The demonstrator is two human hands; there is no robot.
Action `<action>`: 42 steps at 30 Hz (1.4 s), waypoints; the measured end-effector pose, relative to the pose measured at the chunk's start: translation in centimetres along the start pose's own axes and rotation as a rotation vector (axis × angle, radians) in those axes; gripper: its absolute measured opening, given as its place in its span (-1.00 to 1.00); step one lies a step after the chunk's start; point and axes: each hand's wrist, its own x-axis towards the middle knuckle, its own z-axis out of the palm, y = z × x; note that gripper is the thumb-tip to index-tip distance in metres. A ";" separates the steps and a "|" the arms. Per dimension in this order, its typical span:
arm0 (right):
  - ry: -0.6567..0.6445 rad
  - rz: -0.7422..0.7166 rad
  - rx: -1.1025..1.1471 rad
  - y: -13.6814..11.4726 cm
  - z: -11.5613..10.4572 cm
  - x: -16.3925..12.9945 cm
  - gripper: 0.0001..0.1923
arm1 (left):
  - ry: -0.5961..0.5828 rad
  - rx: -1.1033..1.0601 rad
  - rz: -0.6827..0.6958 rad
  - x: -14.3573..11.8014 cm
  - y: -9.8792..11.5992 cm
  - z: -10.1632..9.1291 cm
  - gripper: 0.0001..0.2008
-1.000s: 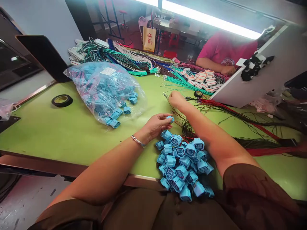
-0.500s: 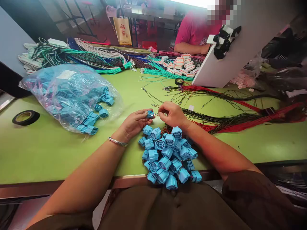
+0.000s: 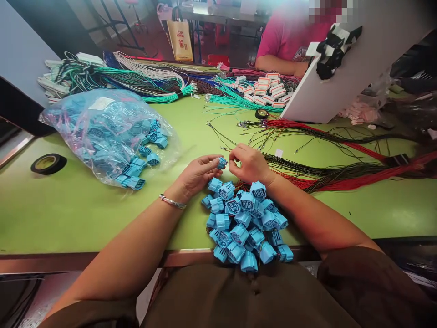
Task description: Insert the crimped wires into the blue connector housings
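Observation:
Between the thumb and fingers of my left hand [image 3: 202, 173] is a small blue connector housing [image 3: 221, 162], its holed face partly turned to the right. My right hand [image 3: 248, 163] is pinched close beside it, on a thin wire whose end meets the housing; the fingers hide most of that wire. Just below both hands lies a heap of blue connectors [image 3: 244, 218], piled at the table's near edge. Dark wires [image 3: 293, 166] and red wires [image 3: 327, 183] run off to the right from under my right wrist.
A clear bag of blue connectors [image 3: 102, 132] lies open at left, near a black tape roll [image 3: 48, 164]. Bundled green and white wires [image 3: 136, 77] and white connectors [image 3: 266, 89] line the back. A white panel [image 3: 327, 91] stands at right; a person in pink [image 3: 280, 50] sits beyond.
The whole view has shifted slightly, so things appear further right. The housing has turned a little in my left hand, and my right fingers stay close to it.

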 end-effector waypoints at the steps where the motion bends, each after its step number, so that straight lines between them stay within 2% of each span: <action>1: -0.012 -0.002 0.031 0.0 0.1 0.0 -0.91 | 0.000 0.006 0.007 0.0 -0.1 0.0 -0.61; 8: -0.071 0.047 0.166 0.0 1.5 -0.2 -0.94 | 0.008 0.038 0.001 -0.2 -0.2 0.6 -0.55; 11: -0.095 0.093 0.293 0.1 0.7 -0.2 -0.95 | -0.012 0.089 0.001 -0.3 0.1 0.5 -0.58; 13: -0.172 0.121 0.469 0.6 -0.7 0.1 -0.93 | -0.070 0.168 0.047 -0.8 0.7 0.5 -0.63; 16: -0.188 0.219 0.631 1.6 -3.0 1.1 -0.80 | -0.303 0.393 0.138 -2.8 2.1 1.6 -0.68; 18: -0.184 0.297 0.538 2.1 -3.4 2.2 -0.77 | -0.471 0.551 0.156 -4.9 3.0 3.1 -0.62; 19: -0.225 0.320 0.451 2.1 -3.1 2.8 -0.77 | -0.516 0.610 0.188 -6.0 3.3 4.0 -0.59; 22: -0.424 0.326 0.157 1.2 -0.8 4.5 -0.80 | -0.615 0.723 0.428 -8.2 3.6 5.9 -0.59; 24: -0.504 0.330 0.012 0.2 1.0 5.1 -0.81 | -0.640 0.797 0.541 -7.8 3.5 5.6 -0.70; 25: -0.532 0.332 -0.040 -0.2 1.8 5.3 -0.81 | -0.565 0.861 0.572 -7.1 3.6 4.8 -0.77; 26: -0.551 0.329 -0.076 -0.5 2.3 5.4 -0.81 | -0.414 0.957 0.588 -6.1 3.9 3.4 -0.81; 28: -0.556 0.299 -0.103 -0.8 2.9 5.2 -0.80 | 0.146 1.193 0.618 -3.7 4.7 -0.3 -0.82; 29: -0.538 0.277 -0.099 -0.8 3.0 5.0 -0.79 | 0.394 1.309 0.583 -2.6 5.2 -2.3 -0.82; 30: -0.507 0.265 -0.086 -0.8 3.0 4.8 -0.79 | 0.592 1.384 0.547 -1.5 5.7 -4.2 -0.81; 31: -0.470 0.268 -0.069 -0.7 2.9 4.5 -0.78 | 0.726 1.430 0.520 -0.5 6.1 -6.0 -0.77; 32: -0.439 0.281 -0.047 -0.7 2.7 4.2 -0.78 | 0.790 1.482 0.459 0.2 6.4 -7.3 -0.75; 35: -0.365 0.348 0.062 -0.8 2.4 3.5 -0.81 | 0.768 1.681 0.335 1.5 6.4 -9.1 -0.71; 38: -0.315 0.389 0.262 -0.9 2.3 3.0 -0.86 | 0.742 1.816 0.346 1.7 5.9 -8.6 -0.67; 42: -0.198 0.454 0.501 -0.4 2.1 2.5 -0.89 | 0.704 1.861 0.350 1.4 5.6 -7.6 -0.60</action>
